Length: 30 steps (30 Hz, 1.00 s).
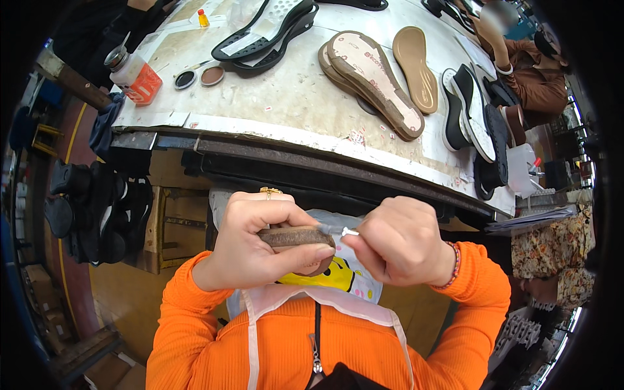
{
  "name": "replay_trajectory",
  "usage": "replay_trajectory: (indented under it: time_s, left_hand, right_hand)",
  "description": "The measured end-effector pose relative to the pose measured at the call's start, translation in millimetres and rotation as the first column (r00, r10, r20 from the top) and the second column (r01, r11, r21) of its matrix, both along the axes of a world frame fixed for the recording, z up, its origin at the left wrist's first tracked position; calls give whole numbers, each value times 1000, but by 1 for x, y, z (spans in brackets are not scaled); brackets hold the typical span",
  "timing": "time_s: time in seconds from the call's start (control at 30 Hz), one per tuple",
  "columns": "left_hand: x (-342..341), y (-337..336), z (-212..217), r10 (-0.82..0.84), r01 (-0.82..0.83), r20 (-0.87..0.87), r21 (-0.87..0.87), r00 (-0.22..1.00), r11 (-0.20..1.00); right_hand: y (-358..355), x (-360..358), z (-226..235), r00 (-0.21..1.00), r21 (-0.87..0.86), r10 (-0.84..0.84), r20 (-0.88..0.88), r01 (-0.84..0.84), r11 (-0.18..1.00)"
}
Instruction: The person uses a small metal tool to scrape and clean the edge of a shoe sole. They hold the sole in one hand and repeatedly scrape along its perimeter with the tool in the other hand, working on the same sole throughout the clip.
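My left hand (250, 237) grips a brown shoe sole (289, 238) by its edge, thumb along the near side and fingers behind. It is held above my lap, and much of it is hidden by the hand. My right hand (406, 240) is closed around a small thin tool with a white part (349, 232) and a greyish tip. The tip reaches the upper right edge of the sole, seemingly touching it. What kind of tool it is I cannot make out, as the fist covers most of it.
Across the table (279, 97) lie a pair of brown-edged soles (377, 81), a tan insole (416, 68), black soles (260, 45) and black-and-white soles (471, 110). Two small round tins (212, 76) sit near a white-and-orange bottle (135, 77). A co-worker (536, 81) is at the right.
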<state>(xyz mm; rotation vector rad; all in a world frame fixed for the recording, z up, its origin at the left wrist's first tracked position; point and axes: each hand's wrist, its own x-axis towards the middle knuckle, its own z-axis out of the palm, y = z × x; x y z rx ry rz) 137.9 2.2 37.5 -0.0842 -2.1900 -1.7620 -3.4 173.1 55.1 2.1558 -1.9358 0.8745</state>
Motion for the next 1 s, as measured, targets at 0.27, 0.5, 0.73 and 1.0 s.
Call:
replay_trajectory:
  time_s: [0.27,0.5,0.73,1.0]
  left_hand:
    - [4,7,-7,33,-33,-5,23,999,999]
    - [7,14,-17,58,-61,29,119,998,991]
    - [9,2,-5,-26,31,37,-154,999,988]
    - [0,10,-7,-33,20,-77,-169,996,985]
  right_hand:
    - [-6,-2,13,595,366,-268,758,-48,929]
    - [-10,-11,2,360,638,-535,764,-297,711]
    - [17,-13,33,149,545,-542,827,-450,708]
    - [15,-8,35,264,577,-529,807,-547,607]
